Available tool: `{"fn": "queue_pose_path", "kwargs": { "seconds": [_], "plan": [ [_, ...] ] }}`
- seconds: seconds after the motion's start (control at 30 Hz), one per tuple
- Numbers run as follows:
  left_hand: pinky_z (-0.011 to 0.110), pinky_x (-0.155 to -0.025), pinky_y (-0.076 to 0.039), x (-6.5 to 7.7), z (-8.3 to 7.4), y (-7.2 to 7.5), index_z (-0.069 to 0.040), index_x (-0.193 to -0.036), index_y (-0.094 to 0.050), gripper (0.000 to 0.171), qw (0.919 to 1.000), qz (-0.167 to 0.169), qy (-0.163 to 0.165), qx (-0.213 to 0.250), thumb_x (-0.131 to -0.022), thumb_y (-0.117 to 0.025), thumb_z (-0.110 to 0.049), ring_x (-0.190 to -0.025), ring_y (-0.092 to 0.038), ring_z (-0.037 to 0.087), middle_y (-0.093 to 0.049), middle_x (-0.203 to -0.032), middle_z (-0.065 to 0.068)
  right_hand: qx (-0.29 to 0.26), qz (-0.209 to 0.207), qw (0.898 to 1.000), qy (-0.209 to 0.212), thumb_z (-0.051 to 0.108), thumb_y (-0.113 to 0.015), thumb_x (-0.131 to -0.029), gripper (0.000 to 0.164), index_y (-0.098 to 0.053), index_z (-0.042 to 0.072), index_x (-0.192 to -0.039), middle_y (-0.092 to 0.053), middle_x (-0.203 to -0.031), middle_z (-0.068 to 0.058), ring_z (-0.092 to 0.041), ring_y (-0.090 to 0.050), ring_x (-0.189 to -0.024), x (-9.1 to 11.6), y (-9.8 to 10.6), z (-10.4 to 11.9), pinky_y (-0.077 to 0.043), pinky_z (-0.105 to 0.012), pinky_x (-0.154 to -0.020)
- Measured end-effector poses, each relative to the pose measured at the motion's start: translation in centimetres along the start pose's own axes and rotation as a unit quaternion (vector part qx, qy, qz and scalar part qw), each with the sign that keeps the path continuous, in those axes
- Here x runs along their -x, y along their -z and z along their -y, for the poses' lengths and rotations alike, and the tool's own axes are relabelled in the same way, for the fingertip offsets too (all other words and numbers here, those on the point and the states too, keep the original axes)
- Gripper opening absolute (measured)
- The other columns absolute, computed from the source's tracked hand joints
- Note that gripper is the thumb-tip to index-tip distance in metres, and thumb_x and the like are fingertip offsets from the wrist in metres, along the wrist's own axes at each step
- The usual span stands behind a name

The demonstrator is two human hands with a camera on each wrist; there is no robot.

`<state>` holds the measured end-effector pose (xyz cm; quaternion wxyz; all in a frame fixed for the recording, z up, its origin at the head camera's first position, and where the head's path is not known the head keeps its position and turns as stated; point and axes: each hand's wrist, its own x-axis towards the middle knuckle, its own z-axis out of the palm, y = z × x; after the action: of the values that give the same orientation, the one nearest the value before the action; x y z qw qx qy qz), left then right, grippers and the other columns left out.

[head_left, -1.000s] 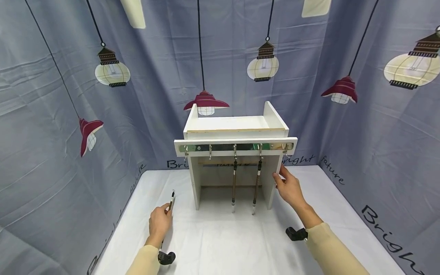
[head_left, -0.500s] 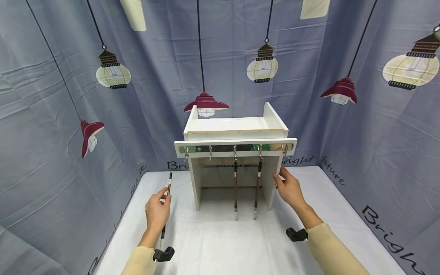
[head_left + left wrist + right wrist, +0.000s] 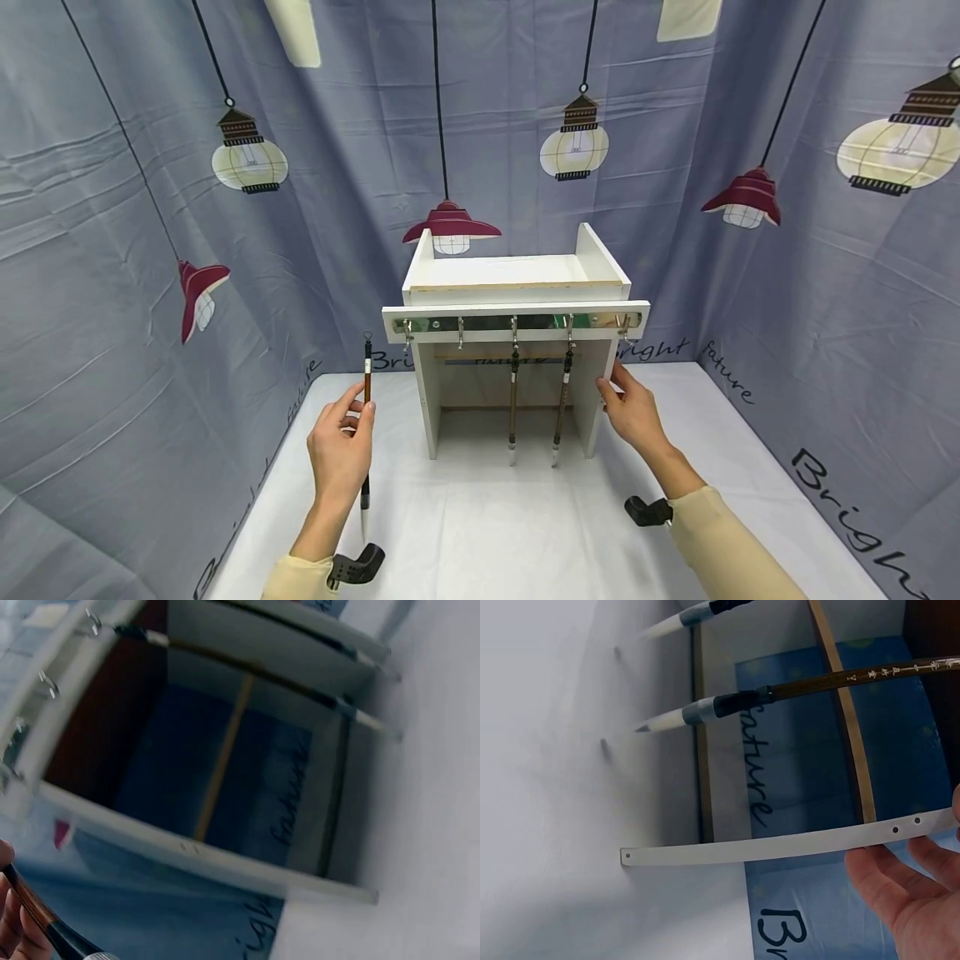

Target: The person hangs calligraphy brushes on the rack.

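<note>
My left hand [image 3: 337,450] pinches a calligraphy brush [image 3: 367,385] by its brown handle, upright with its loop up and pale tip down. It is left of a white wooden shelf [image 3: 517,283]. In the left wrist view, part of the brush handle [image 3: 34,904] shows between my fingertips. Two more calligraphy brushes, one near the middle [image 3: 513,404] and one to its right [image 3: 562,400], hang tips down from hooks on the shelf's front rail [image 3: 487,323]. My right hand [image 3: 633,417] grips the shelf's right side panel [image 3: 795,845], its fingers [image 3: 881,881] against the outer face.
The shelf stands on a white-covered table [image 3: 480,533]. Bare hooks [image 3: 460,333] line the rail's left part, with another at its right end. A blue-grey curtain [image 3: 360,208] printed with lamps surrounds the back and sides. A black wrist device [image 3: 357,567] shows at each sleeve.
My left hand has raised the brush from low over the table and turned it upright, its loop now level with the rail. The hanging brushes sway slightly; my right hand stays put.
</note>
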<state>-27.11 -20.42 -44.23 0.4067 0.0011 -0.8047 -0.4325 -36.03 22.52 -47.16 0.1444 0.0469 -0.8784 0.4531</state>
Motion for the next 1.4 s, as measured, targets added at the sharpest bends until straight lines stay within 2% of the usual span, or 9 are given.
{"fn": "queue_pose_path", "kwargs": {
  "seconds": [0.13, 0.27, 0.5, 0.6, 0.93, 1.07, 1.4],
  "plan": [
    [0.009, -0.061, -0.048, 0.3, -1.7, -0.1, -0.013, -0.128, -0.074, 0.036, 0.9988, -0.010, -0.030, 0.037, -0.093, -0.075, -0.004, -0.071, -0.062, 0.009, -0.069, -0.092, 0.007, 0.000, 0.000, 1.000, -0.002, 0.032, -0.047, -0.111, 0.060, -0.028, 0.010, -0.164, -0.045, -0.155, -0.029, -0.049, -0.063, -0.122, 0.0, 0.0, 0.0, -0.061, -0.049, -0.089],
    [0.009, -0.061, -0.049, 0.9, -3.3, -0.5, -0.013, -0.128, -0.074, 0.036, 0.9957, -0.017, -0.059, 0.069, -0.093, -0.075, -0.003, -0.072, -0.062, 0.008, -0.068, -0.091, 0.006, -0.001, -0.004, 1.000, 0.000, 0.030, -0.048, -0.111, 0.060, -0.029, 0.010, -0.163, -0.046, -0.154, -0.029, -0.048, -0.065, -0.120, 0.0, 0.0, 0.0, -0.062, -0.049, -0.088],
    [0.012, -0.060, -0.050, 2.5, -5.6, -2.1, -0.011, -0.125, -0.075, 0.039, 0.9901, -0.010, -0.081, 0.114, -0.089, -0.078, 0.002, -0.070, -0.062, 0.011, -0.068, -0.090, 0.006, 0.005, -0.006, 1.000, 0.003, 0.029, -0.049, -0.110, 0.059, -0.030, 0.008, -0.163, -0.047, -0.154, -0.028, -0.048, -0.066, -0.118, -0.1, 0.1, 0.0, -0.062, -0.048, -0.085],
    [0.015, -0.059, -0.051, 3.2, -6.1, -3.1, -0.010, -0.124, -0.075, 0.040, 0.9895, 0.001, -0.077, 0.122, -0.087, -0.079, 0.003, -0.069, -0.062, 0.013, -0.068, -0.091, 0.006, 0.005, -0.006, 1.000, 0.002, 0.029, -0.049, -0.110, 0.059, -0.030, 0.009, -0.163, -0.047, -0.154, -0.027, -0.047, -0.067, -0.118, -0.1, 0.1, -0.1, -0.063, -0.048, -0.085],
    [0.021, -0.060, -0.053, 4.6, -7.0, -5.0, -0.016, -0.127, -0.074, 0.035, 0.9876, 0.049, -0.045, 0.142, -0.093, -0.077, -0.008, -0.073, -0.063, 0.012, -0.066, -0.093, 0.003, 0.009, -0.001, 1.000, -0.004, 0.029, -0.048, -0.111, 0.060, -0.027, 0.011, -0.164, -0.046, -0.154, -0.028, -0.048, -0.065, -0.120, 0.1, -0.2, 0.0, -0.062, -0.047, -0.086],
    [0.021, -0.059, -0.053, 4.8, -6.9, -5.4, -0.017, -0.129, -0.073, 0.034, 0.9872, 0.063, -0.042, 0.141, -0.095, -0.075, -0.012, -0.072, -0.063, 0.009, -0.065, -0.093, 0.001, 0.009, -0.006, 1.000, -0.001, 0.027, -0.048, -0.111, 0.059, -0.029, 0.010, -0.164, -0.048, -0.153, -0.028, -0.047, -0.066, -0.119, 0.0, -0.2, -0.1, -0.063, -0.047, -0.085],
    [0.022, -0.057, -0.054, 5.2, -6.6, -6.0, -0.013, -0.128, -0.073, 0.035, 0.9879, 0.076, -0.024, 0.133, -0.094, -0.076, -0.008, -0.071, -0.061, 0.008, -0.065, -0.092, 0.002, 0.002, -0.007, 1.000, 0.003, 0.026, -0.050, -0.110, 0.060, -0.028, 0.008, -0.163, -0.049, -0.152, -0.029, -0.048, -0.066, -0.119, -0.1, -0.1, 0.0, -0.062, -0.049, -0.086]
  ]
}}
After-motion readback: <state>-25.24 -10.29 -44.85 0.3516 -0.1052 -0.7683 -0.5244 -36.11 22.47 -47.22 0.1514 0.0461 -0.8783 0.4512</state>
